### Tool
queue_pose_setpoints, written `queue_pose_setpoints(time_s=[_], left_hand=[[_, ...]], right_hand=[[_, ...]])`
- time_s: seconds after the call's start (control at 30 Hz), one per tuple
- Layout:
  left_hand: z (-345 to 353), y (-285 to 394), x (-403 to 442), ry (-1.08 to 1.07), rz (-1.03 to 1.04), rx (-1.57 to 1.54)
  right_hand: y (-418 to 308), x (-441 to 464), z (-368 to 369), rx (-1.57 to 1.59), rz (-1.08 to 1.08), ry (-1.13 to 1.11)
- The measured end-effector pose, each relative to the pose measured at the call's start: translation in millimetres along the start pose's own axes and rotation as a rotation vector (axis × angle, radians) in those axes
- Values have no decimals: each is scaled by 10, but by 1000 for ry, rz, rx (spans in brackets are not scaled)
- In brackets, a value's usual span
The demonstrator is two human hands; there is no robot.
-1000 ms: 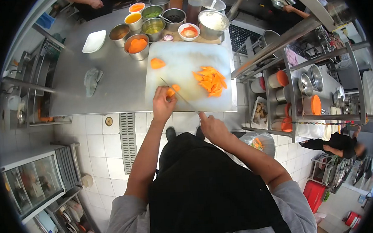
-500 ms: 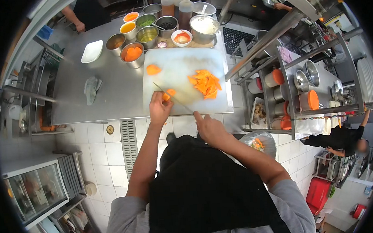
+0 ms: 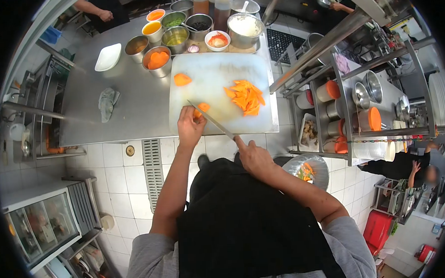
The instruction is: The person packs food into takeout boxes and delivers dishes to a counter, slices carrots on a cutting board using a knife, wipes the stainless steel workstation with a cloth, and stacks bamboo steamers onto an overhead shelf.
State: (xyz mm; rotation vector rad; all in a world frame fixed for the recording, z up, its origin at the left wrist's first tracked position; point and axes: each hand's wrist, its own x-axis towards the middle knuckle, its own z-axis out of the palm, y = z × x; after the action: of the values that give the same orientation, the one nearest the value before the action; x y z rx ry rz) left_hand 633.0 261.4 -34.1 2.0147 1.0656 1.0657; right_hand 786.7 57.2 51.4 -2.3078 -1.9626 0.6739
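On the white cutting board (image 3: 219, 72), my left hand (image 3: 190, 126) presses its fingers on a small orange vegetable piece (image 3: 203, 107) near the board's front left. My right hand (image 3: 253, 155) is closed round the handle of a knife (image 3: 217, 124), just past the board's front edge. The blade points up and left, and its far part lies against the orange piece. A larger orange chunk (image 3: 182, 79) rests at the board's upper left. To the right lies a heap of cut orange pieces (image 3: 246, 98).
Behind the board stand metal containers (image 3: 175, 37), sauce bottles (image 3: 222, 12) and a white bowl (image 3: 217, 41). A white dish (image 3: 108, 57) and a crumpled cloth (image 3: 109, 104) lie on the steel table (image 3: 132, 118). Below right sits a lined bin (image 3: 308, 170). Other people stand at the far edges.
The view has shifted a little. The knife's angle has changed slightly, while both hands keep their holds. At the far right, a person's arm has moved.
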Motion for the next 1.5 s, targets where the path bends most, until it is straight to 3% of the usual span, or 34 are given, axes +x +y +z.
queue_pose_setpoints(time_s=[0.2,0.6,0.7,0.8,0.9,1.0,1.1,1.2,1.3,1.4,1.5], left_hand=[[19,-75,-12,0,-28,-33],[31,-120,-9,-6,-7,-13],[40,-118,-3,-2,-9,-1],[-6,-120,-8,-84,-30,27],[-14,-77,0,-69,-38,15],[-41,-29,6,-85,-70,3],[-10,4,11,-114,-128,-10],[-8,117,24,-135,-8,97],[-139,175,167,-404,-55,206],[-288,224,403,-360,411,398],[-333,177,607,-675,507,238]], right_hand=[[10,110,-36,-27,2,-68],[91,364,138,-21,-49,70],[139,423,62,78,-46,30],[327,448,-134,416,-128,-32],[197,199,-510,685,70,-84],[412,118,-303,496,-1,97],[404,8,-283,474,-9,77],[415,25,-291,681,145,-51],[544,25,-131,773,169,-41],[587,-29,-40,792,233,-80],[601,-50,87,802,214,-68]])
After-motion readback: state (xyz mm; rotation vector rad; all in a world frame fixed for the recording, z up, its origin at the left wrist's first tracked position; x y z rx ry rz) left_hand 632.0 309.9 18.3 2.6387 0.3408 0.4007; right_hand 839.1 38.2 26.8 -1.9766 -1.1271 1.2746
